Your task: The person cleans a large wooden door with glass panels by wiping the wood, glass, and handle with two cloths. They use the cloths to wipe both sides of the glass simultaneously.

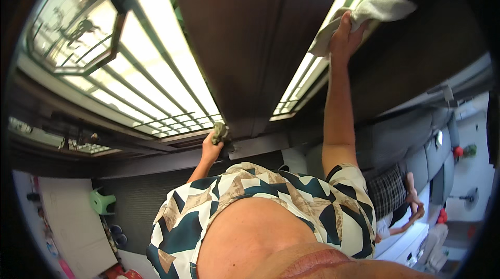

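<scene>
My right hand (345,39) is raised and grips a pale cloth (384,9), part of which hangs loose past the fingers. The cloth lies over a narrow bright glass strip (300,82) in a dark wooden door or frame; whether it touches the glass I cannot tell. Lower and to the left, my left hand (211,148) is closed around a crumpled olive-green cloth (220,132), near the bottom corner of a barred window opening (168,95). Between the two bright openings stands a dark brown wooden panel (242,44).
An octagonal pane (78,29) is at the upper left. A green plastic stool (102,201) and dark slippers (118,235) are at the lower left. To the right, another person (410,208) sits by a grey sofa (425,162) with a checked cushion (386,191).
</scene>
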`<action>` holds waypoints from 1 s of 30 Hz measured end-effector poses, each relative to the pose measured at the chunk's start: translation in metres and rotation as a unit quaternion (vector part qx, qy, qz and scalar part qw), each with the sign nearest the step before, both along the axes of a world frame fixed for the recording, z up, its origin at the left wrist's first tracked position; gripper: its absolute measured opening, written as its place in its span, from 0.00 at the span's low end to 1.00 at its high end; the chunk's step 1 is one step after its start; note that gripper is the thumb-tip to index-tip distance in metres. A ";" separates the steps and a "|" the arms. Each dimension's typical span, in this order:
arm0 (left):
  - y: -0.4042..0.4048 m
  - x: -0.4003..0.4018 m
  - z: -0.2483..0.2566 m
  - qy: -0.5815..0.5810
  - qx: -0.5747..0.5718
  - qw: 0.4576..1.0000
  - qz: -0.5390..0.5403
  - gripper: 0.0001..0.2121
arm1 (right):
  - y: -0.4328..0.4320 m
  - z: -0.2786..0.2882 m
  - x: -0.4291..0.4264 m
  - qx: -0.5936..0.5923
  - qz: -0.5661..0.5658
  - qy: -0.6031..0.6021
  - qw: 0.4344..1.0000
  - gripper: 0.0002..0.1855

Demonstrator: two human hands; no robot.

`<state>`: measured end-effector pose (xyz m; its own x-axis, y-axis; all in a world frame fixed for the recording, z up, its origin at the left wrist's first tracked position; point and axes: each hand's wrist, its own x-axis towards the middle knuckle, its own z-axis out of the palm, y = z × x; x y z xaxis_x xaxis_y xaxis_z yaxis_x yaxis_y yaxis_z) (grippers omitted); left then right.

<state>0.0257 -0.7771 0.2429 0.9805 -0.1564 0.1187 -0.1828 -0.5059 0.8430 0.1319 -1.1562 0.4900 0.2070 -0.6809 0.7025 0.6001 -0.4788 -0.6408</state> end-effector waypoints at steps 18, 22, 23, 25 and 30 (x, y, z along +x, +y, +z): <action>0.015 0.052 0.137 -0.126 -0.165 0.977 0.051 0.16 | 0.129 -0.308 -0.041 0.285 0.175 0.471 0.816 0.18; -0.011 0.078 0.220 -0.401 -0.187 0.895 0.061 0.17 | 0.096 -0.204 -0.041 0.240 0.161 0.348 0.892 0.14; -0.018 0.083 0.236 -0.416 -0.197 0.887 0.042 0.18 | 0.089 -0.171 -0.047 0.218 0.227 0.269 0.910 0.12; -0.036 0.098 0.260 -0.503 -0.168 0.847 0.039 0.21 | 0.082 -0.107 -0.051 0.133 0.139 0.182 0.964 0.12; -0.066 0.105 0.243 -0.576 0.022 0.816 0.045 0.27 | 0.084 -0.016 -0.041 0.079 -0.011 0.247 0.966 0.23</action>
<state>0.1305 -0.8429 0.4858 0.2291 -0.1199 0.9660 -0.8015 -0.5863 0.1173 0.0905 -1.0724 0.4741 0.4751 -0.7798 0.4076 0.1925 -0.3599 -0.9129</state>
